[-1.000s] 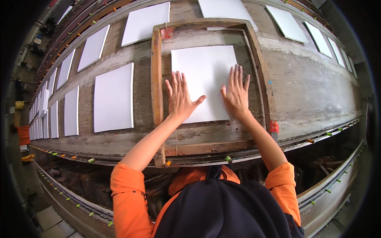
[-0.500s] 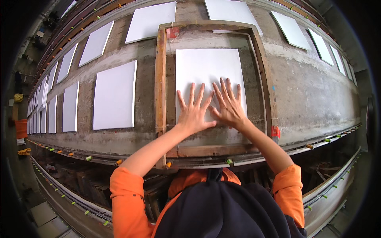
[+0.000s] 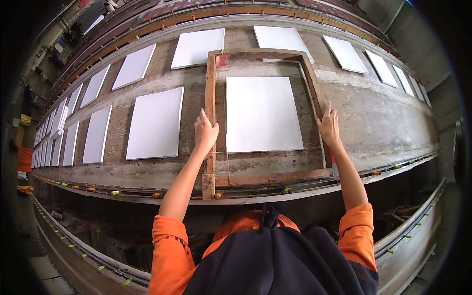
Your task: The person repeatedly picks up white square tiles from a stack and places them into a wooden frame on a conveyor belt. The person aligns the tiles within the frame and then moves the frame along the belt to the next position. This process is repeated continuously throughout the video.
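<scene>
A rectangular wooden frame [image 3: 275,178] lies on the long worn table, around a white panel [image 3: 263,114] that lies flat inside it. My left hand [image 3: 206,131] grips the left bar of the frame about midway along. On the opposite bar, my right hand [image 3: 329,126] holds on at nearly the same height, its fingers partly hidden by the wood. Neither hand touches the panel. A thin string hangs along the inside of the left bar, and a reddish patch shows in the far left corner.
More white panels [image 3: 155,123] lie in two rows on the table [image 3: 378,123], with a stack at the far left. Orange and green clips [image 3: 287,190] line the rail along its near edge. Behind stand further long tables [image 3: 162,22]; another railed bench is at lower left.
Both hands have lifted off the white panel and spread apart to the sides of the wooden frame, where they now grip it. The view has shifted slightly.
</scene>
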{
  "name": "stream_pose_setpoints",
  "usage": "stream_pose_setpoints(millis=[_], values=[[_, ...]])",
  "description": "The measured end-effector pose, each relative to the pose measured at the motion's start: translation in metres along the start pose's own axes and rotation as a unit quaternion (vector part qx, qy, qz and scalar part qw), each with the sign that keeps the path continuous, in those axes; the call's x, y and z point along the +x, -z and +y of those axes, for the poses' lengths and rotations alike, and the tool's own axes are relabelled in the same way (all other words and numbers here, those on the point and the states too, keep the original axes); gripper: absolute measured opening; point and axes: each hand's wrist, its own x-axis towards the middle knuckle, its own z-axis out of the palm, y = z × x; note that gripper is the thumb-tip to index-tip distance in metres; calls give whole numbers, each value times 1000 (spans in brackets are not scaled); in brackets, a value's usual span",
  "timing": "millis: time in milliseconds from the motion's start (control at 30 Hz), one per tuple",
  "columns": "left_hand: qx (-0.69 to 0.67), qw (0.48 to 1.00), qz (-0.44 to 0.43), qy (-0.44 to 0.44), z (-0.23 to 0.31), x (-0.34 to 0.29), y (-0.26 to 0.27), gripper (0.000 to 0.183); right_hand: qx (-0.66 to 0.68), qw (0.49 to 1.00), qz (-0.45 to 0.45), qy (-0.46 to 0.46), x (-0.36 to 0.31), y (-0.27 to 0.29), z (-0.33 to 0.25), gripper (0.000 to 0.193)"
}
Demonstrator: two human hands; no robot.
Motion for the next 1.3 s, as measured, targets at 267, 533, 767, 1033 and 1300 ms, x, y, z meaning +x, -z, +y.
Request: stream_pose_setpoints(millis=[267, 533, 767, 1033, 1300], values=[[-50, 997, 53, -38, 41, 14, 43, 75, 67, 995, 42, 61, 48, 41, 32, 56], [-204, 968, 63, -130, 228, -14, -1, 80, 30, 993, 102, 46, 90, 166, 181, 59], [-218, 969, -4, -113, 309, -26, -122, 79, 62, 992, 108, -11, 77, 143, 321, 62], [-121, 989, 44, -70, 273, -42, -191, 75, 88, 995, 8, 43, 86, 85, 348, 64], [-86, 988, 75, -107, 272, -51, -204, 73, 98, 995, -17, 26, 80, 78, 353, 59]])
